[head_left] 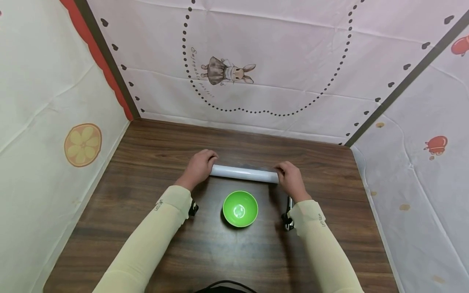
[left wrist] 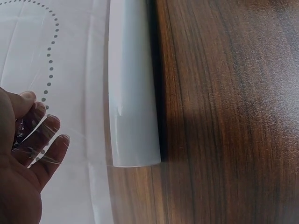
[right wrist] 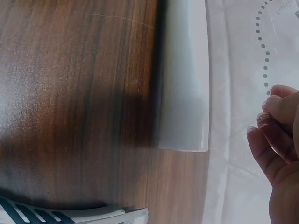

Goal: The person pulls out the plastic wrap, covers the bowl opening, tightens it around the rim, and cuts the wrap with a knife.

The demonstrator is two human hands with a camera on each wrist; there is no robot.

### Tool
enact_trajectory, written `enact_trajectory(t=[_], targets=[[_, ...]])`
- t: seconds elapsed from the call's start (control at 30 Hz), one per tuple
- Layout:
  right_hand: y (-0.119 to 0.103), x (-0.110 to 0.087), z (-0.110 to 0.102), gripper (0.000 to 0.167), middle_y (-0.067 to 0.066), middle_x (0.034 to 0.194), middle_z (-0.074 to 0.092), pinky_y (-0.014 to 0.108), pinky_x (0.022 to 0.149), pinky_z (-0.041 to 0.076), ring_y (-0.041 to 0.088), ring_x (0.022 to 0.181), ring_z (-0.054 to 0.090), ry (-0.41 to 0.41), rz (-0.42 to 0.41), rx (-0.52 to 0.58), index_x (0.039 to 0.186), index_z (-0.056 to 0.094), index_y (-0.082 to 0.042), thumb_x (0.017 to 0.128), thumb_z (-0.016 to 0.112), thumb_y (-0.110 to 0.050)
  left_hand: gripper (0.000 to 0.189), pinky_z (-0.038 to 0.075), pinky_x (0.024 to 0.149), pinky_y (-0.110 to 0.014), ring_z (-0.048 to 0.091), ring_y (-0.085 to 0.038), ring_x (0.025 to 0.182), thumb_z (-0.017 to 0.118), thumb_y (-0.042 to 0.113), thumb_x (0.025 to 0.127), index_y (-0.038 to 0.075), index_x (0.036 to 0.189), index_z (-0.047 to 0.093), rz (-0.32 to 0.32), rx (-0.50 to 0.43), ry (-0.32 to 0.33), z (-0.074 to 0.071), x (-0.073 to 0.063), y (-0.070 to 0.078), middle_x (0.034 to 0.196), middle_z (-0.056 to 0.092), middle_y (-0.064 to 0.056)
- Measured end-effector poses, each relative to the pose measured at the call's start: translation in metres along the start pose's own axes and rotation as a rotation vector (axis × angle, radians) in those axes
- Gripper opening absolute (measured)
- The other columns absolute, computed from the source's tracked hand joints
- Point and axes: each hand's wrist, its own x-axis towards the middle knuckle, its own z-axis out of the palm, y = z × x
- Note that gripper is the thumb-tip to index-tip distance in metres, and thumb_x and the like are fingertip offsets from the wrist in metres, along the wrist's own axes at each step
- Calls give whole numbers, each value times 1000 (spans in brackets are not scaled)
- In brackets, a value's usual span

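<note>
A white roll of cling film [head_left: 244, 173] lies crosswise on the brown table, just beyond a green bowl [head_left: 239, 208]. At the roll's left end, my left hand [head_left: 199, 167] pinches the loose clear film [left wrist: 29, 148] between thumb and fingertips, the other fingers half curled. My right hand [head_left: 291, 179] grips the film at the opposite end, its thumb and forefinger tips together in the right wrist view. Thin film stretches between both hands along the roll's far side. The bowl stands upright with nothing in it.
A white and teal utility knife [right wrist: 70, 214] lies on the table [head_left: 329, 228] beneath my right wrist. Printed white sheets [head_left: 293, 53] enclose the table at the back and both sides. A dark cable [head_left: 227, 281] curves at the near edge.
</note>
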Motion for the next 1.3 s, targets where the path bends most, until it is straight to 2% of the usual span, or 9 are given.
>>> enact_trajectory(t=[0.53, 0.77, 1.3], targets=[[-6, 0, -11, 16, 13, 101, 66, 43, 78, 55, 28, 91, 64, 24, -1, 16, 104, 70, -3, 96, 57, -6, 26, 51, 89, -44, 62, -26, 102, 48, 21, 103, 4, 113, 65, 23, 5, 14, -7, 1, 8, 109, 63, -10], [-8, 0, -14, 18, 12, 103, 66, 43, 79, 55, 28, 93, 64, 18, 22, 30, 107, 70, -3, 97, 56, -7, 24, 51, 89, -45, 62, -27, 101, 49, 18, 102, 4, 112, 65, 47, 1, 44, -9, 0, 10, 108, 64, -11], [-9, 2, -18, 16, 13, 102, 67, 44, 77, 54, 28, 91, 64, 64, -21, 11, 105, 70, -4, 96, 57, -7, 26, 52, 86, -43, 62, -25, 98, 47, 22, 103, 6, 113, 65, 27, -8, 38, -18, -4, 17, 108, 64, -9]])
